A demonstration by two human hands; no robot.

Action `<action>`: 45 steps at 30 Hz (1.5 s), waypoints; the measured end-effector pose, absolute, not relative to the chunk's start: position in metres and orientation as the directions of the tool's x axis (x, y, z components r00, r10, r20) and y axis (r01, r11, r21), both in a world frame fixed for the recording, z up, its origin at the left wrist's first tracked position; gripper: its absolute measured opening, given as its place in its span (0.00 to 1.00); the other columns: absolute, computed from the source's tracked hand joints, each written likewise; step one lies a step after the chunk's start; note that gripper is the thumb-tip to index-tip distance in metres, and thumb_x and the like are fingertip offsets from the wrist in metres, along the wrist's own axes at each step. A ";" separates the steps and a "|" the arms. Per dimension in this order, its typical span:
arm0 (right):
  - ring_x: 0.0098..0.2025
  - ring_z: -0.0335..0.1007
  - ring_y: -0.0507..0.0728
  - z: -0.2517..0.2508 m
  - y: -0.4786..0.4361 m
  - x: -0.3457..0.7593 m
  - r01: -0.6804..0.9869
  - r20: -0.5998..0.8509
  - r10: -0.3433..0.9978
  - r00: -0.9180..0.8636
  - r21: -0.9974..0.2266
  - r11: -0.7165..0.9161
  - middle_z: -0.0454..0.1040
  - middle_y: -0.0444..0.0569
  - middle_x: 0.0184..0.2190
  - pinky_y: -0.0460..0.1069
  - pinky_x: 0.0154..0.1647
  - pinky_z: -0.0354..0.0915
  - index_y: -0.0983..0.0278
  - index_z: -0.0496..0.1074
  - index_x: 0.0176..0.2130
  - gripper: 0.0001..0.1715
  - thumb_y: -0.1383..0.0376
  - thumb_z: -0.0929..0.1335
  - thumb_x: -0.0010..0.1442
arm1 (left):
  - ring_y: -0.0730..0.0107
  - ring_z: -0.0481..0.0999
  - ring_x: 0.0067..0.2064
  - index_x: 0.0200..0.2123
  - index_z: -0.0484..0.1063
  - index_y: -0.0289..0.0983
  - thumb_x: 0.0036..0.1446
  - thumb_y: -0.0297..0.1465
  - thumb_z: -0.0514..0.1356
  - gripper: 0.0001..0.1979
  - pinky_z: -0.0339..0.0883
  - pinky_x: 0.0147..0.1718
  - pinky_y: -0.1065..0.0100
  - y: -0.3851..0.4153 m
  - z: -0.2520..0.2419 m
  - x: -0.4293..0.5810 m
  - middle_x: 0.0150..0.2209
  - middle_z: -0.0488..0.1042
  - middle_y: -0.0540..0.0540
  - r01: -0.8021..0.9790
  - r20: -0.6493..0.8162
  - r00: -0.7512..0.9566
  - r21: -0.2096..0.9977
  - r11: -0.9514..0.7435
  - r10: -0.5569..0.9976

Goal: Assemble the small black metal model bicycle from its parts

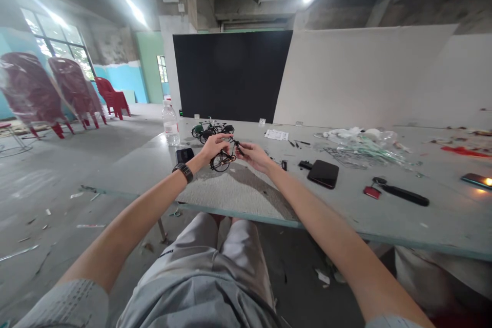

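Note:
A small black model bicycle (222, 162) is held up between my two hands, over the near part of the table. My left hand (216, 146) has its fingers closed on the top of the model. On the other side, my right hand (253, 156) pinches a dark part at the model's front end, by the handlebar. The fingertips hide some of the frame, and one spoked wheel shows below my left hand. Behind my hands stand more small model bicycles (209, 128), some with green parts.
The grey table (246, 205) bears a water bottle (170, 125) at left, a black box (185, 155), a black device (323, 173), a black-handled tool (405, 195), plastic bags (369, 141), and a paper (277, 135). A black panel (232, 77) stands behind.

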State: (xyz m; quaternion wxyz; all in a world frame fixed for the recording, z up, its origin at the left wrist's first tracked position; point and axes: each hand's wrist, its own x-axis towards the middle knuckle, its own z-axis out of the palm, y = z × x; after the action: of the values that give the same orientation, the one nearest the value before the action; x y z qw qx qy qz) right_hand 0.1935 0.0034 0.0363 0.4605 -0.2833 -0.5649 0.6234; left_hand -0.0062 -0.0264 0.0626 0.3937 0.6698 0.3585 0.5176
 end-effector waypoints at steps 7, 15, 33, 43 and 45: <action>0.43 0.74 0.56 0.043 0.001 0.194 -0.343 0.215 0.897 -0.386 -0.936 0.076 0.78 0.52 0.41 0.52 0.49 0.71 0.63 0.81 0.38 0.12 0.57 0.77 0.58 | 0.71 0.74 0.29 0.56 0.74 0.32 0.57 0.25 0.59 0.22 0.70 0.33 0.69 -0.033 0.062 -0.001 0.25 0.74 0.49 0.022 0.472 0.159 0.877 -0.481 0.867; 0.37 0.70 0.55 0.035 0.006 0.191 -0.280 0.326 0.886 -0.329 -0.930 0.239 0.77 0.49 0.34 0.51 0.43 0.67 0.62 0.81 0.40 0.29 0.49 0.82 0.42 | 0.71 0.74 0.29 0.56 0.72 0.31 0.58 0.27 0.61 0.22 0.71 0.35 0.67 -0.036 0.053 0.002 0.25 0.74 0.50 -0.033 0.487 0.176 0.871 -0.490 0.855; 0.37 0.69 0.55 0.039 0.001 0.194 -0.283 0.183 0.895 -0.407 -0.957 0.067 0.75 0.51 0.36 0.51 0.45 0.69 0.65 0.80 0.37 0.18 0.55 0.79 0.53 | 0.70 0.76 0.28 0.49 0.72 0.33 0.59 0.31 0.63 0.15 0.71 0.35 0.66 -0.036 0.045 0.002 0.24 0.74 0.51 -0.014 0.506 0.152 0.860 -0.510 0.849; 0.41 0.71 0.57 0.048 -0.006 0.199 -0.240 0.141 0.867 -0.478 -0.970 0.025 0.75 0.52 0.38 0.52 0.45 0.71 0.64 0.79 0.35 0.13 0.58 0.78 0.55 | 0.71 0.76 0.29 0.47 0.73 0.33 0.60 0.36 0.64 0.15 0.73 0.34 0.67 -0.039 0.047 -0.003 0.25 0.74 0.51 0.023 0.576 0.207 0.805 -0.592 0.791; 0.42 0.72 0.57 0.049 -0.007 0.200 -0.228 0.144 0.865 -0.481 -0.973 0.035 0.75 0.53 0.39 0.52 0.45 0.71 0.64 0.79 0.36 0.14 0.58 0.79 0.55 | 0.72 0.76 0.29 0.47 0.72 0.34 0.60 0.37 0.64 0.15 0.72 0.34 0.68 -0.040 0.048 -0.005 0.25 0.74 0.51 0.044 0.593 0.226 0.786 -0.616 0.773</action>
State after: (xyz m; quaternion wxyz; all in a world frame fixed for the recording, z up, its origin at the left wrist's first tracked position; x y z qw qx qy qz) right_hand 0.2004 -0.0068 0.0487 0.4284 -0.2755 -0.5779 0.6377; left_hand -0.0046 -0.0402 0.0476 0.3303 0.7100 0.2876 0.5515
